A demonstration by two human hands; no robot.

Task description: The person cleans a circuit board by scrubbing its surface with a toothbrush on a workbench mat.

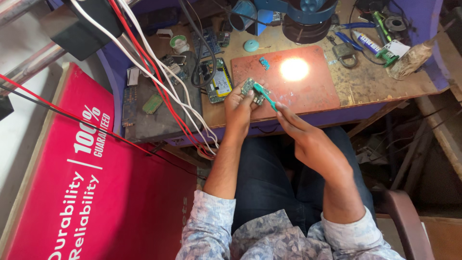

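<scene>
The left hand (239,103) grips a small green circuit board (251,89) by its edges, holding it up just above the near edge of the table (365,82), in front of the red work mat (308,94). The right hand (293,123) is closed around the handle of a teal brush (266,95), whose head rests on the face of the board. The bright spot of a lamp falls on the mat just beside the board.

To do this brushing well, the board wants a firm pinch at the edges only, so the fingers stay off the components and the brush has the whole face free. Short, light strokes in 1 direction seem wiser than hard scrubbing, since small soldered parts could be knocked loose. Tilting the board toward the light spot would probably show residue better. Working over the mat rather than over the lap would likely keep anything that falls from being lost.

An opened phone (219,84) lies on the table just left of the left hand, and red and white cables (159,82) run down across the table's left side. A padlock (344,52) and blue-handled pliers (347,39) lie well apart at the far right.
</scene>
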